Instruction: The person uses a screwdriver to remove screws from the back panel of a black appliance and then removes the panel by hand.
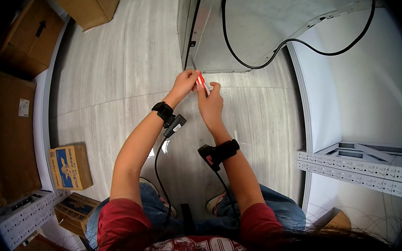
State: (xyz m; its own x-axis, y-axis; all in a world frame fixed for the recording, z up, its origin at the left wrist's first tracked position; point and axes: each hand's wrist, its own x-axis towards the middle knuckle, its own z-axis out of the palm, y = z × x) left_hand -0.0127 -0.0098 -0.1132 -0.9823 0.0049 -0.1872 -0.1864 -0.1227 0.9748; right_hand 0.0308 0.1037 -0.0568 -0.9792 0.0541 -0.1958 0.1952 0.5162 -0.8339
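A screwdriver point(201, 79) with a red and white handle points up and to the left, its thin metal shaft near the lower corner of a grey metal appliance casing point(256, 28). My left hand point(183, 84) is closed at the front of the handle, beside the shaft. The rear of the handle is gripped by my right hand point(211, 105), whose fingers curl around it with one finger lifted a little. Where the tip meets the casing is too small to make out. Black straps with small devices and cables are on both my wrists.
A black power cable point(283, 41) loops across the casing. Cardboard boxes point(31, 36) stand along the left, with a smaller printed box point(71, 166) on the floor. White metal shelf beams point(356, 168) are at the right. Pale wood-look flooring point(116, 62) lies between.
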